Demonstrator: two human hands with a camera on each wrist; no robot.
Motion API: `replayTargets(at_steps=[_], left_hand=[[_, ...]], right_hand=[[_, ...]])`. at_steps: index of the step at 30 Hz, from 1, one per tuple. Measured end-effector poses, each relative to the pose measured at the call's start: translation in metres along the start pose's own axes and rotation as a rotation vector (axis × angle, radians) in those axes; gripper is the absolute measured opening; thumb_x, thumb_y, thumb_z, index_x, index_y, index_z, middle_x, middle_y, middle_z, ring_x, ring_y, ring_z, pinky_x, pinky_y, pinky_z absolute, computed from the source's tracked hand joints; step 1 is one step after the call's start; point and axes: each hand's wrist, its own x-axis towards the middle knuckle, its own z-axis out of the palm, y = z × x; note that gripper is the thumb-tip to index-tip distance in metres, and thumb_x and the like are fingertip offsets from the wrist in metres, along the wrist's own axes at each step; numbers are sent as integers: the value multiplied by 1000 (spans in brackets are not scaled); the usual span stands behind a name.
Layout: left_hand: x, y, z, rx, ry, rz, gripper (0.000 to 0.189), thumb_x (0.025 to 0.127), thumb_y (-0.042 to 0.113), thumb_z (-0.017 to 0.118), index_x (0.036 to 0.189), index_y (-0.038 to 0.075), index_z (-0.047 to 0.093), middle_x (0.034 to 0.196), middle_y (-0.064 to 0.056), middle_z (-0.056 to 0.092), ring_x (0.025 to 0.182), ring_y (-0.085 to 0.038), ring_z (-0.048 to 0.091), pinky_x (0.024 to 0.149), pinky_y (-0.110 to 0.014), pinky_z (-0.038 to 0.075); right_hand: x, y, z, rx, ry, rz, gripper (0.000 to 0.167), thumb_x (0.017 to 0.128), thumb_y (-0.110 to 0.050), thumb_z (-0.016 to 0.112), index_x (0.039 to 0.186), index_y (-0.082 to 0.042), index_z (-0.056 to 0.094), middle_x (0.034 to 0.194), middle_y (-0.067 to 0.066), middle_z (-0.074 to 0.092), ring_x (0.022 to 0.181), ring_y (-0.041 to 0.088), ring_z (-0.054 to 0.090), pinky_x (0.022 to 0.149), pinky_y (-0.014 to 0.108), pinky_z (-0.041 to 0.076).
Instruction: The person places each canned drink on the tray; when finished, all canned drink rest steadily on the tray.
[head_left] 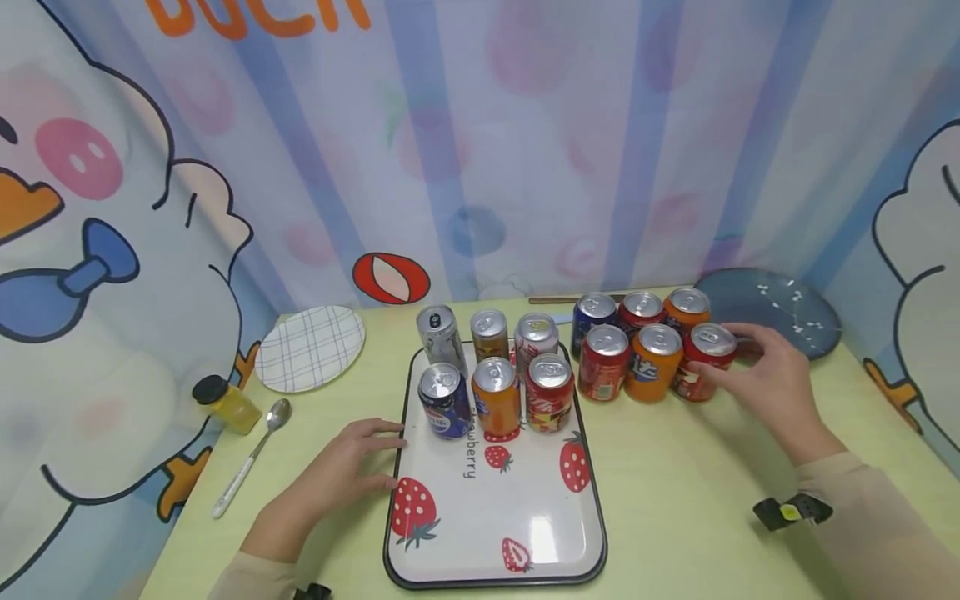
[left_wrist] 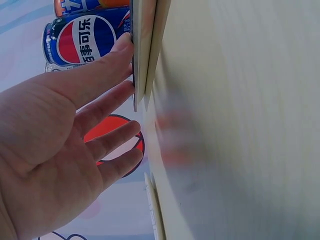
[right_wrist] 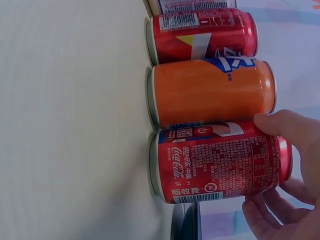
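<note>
My right hand (head_left: 772, 387) holds a red Coca-Cola can (right_wrist: 220, 165) near its top, thumb on one side and fingers on the other. That can stands upright at the front right end of a group of cans, beside an orange Fanta can (head_left: 654, 362). My left hand (head_left: 341, 471) lies at the left edge of a white strawberry-print tray (head_left: 480, 525), its fingers extended and fingertips touching the rim. Toward the tray's back stand two rows of cans, among them a blue Pepsi can (head_left: 445, 402), an orange can (head_left: 496, 397) and a red can (head_left: 550, 394).
Left of the tray are a checked plate (head_left: 310, 348), a yellow bottle with black cap (head_left: 227, 405) and a spoon (head_left: 251, 458). A dark blue plate (head_left: 780, 304) sits behind my right hand. A printed curtain (head_left: 510, 150) backs the table.
</note>
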Motion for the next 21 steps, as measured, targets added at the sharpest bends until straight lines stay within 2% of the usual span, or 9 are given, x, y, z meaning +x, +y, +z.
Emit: replayTargets(at_steps=[2,4,7,10,12,14,17,21], left_hand=[[1,-1,0,3,-3,-4,52,80,23,88,128,10,73,145,-12,61,140,-43,49,119,-62,39],[1,-2,0,-1,-7,-12,52,79,22,88,128,10,73,145,-11,61,140,-43,49,119,-62,39],[1,-2,1,-11,-14,-17,53,80,23,88,128,10,73,146,-11,60,141,-43,48,120,-62,38],[1,-2,2,-13,-17,-18,53,80,23,88,128,10,73,146,-11,61,141,-43,48,119,-62,38],[0,-2,2,-10,-14,-16,53,79,23,88,128,10,73,145,-11,61,141,-43,48,119,-62,39],[0,-1,1,-5,-12,-9,52,79,24,88,128,11,73,145,-11,61,140,-43,49,119,-62,39],[0,0,0,-7,-17,-14,52,80,24,88,128,11,73,145,-11,61,140,-43,48,119,-62,39],[1,1,0,-14,-25,-26,52,80,23,88,128,11,73,146,-11,61,141,-43,48,119,-62,39]], right_hand=[[-4,-1,-1,11,-7,12,76,80,-36,90,140,-3,58,134,24,64,118,42,63,81,20,43],[-10,-3,-2,13,-15,17,75,81,-37,89,140,-4,57,134,23,63,119,41,62,79,18,43],[-23,-7,-3,6,-27,17,74,82,-36,89,141,-3,57,132,23,64,118,41,61,79,22,44],[-36,-14,-5,5,-33,2,75,80,-36,90,141,-5,57,131,21,65,115,35,62,81,27,45],[-44,-22,-6,17,-27,-27,74,78,-34,92,139,-7,59,130,17,66,111,20,63,84,25,44],[-51,-31,-4,39,-11,-80,72,76,-30,94,136,-9,62,127,11,67,104,2,60,84,16,45],[-60,-45,3,88,3,-171,68,71,-24,97,130,-9,65,121,4,67,96,-14,55,85,2,43],[-67,-64,20,154,-18,-266,66,67,-16,99,125,-11,67,116,-1,68,96,-10,59,87,1,45]])
